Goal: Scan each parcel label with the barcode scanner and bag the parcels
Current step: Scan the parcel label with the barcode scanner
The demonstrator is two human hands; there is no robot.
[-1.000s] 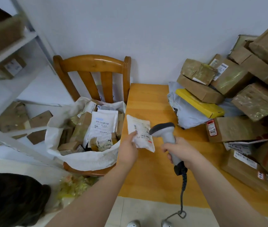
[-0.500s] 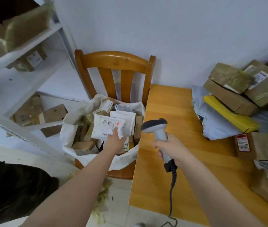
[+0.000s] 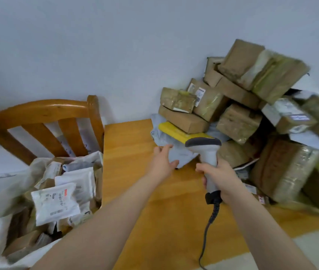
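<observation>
Head view: the barcode scanner [image 3: 205,151] is gripped in the right hand [image 3: 222,176], seemingly for quick aiming, while the left hand [image 3: 162,162] is spread toward the grey mailer [image 3: 182,153] under the parcel pile [image 3: 238,123] on the table [image 3: 133,141].

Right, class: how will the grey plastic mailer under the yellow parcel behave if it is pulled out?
Probably floppy: the grey mailer looks crumpled. It would likely drag, since the yellow parcel and a cardboard box sit atop it, so the stack may shift. Its smooth plastic may slip.
</observation>
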